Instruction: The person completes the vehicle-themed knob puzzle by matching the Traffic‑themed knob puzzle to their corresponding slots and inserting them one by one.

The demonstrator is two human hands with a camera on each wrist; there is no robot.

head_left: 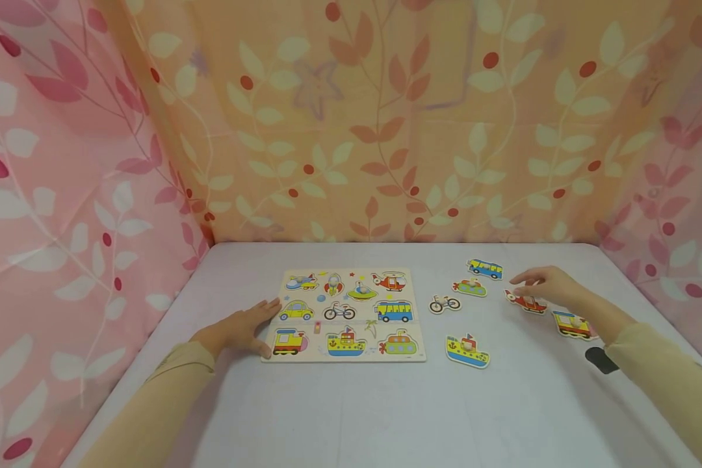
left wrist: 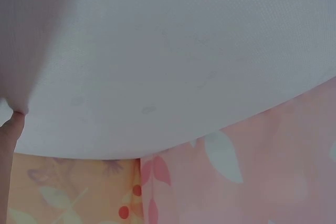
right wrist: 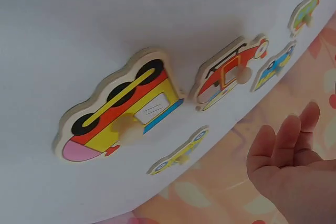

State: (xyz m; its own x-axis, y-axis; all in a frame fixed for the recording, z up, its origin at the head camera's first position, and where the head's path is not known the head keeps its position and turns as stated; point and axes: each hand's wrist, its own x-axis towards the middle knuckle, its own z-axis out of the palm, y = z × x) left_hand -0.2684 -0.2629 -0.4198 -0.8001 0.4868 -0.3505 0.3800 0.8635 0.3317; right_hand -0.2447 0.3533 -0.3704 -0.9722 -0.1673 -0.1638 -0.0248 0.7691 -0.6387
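A wooden puzzle board (head_left: 342,359) printed with vehicles lies on the table. My left hand (head_left: 238,330) rests at its left edge, fingers spread and thumb at the lower left corner; a fingertip (left wrist: 19,119) shows in the left wrist view. Plane, rocket and flying-saucer pieces with knobs sit in the board's top row. My right hand (head_left: 546,286) hovers over the helicopter piece (head_left: 528,301), fingers loosely bent and holding nothing. Around it lie the bus piece (head_left: 484,268), submarine piece (head_left: 470,288) and train piece (head_left: 572,324). A yellow car piece (right wrist: 178,150) shows in the right wrist view.
Between board and right hand lie the bicycle piece (head_left: 444,304) and, nearer the front, the ship piece (head_left: 467,351). A black rounded item (head_left: 601,359) shows beside the right sleeve. Floral curtains (head_left: 386,130) stand behind the white table (head_left: 351,416) and along both sides.
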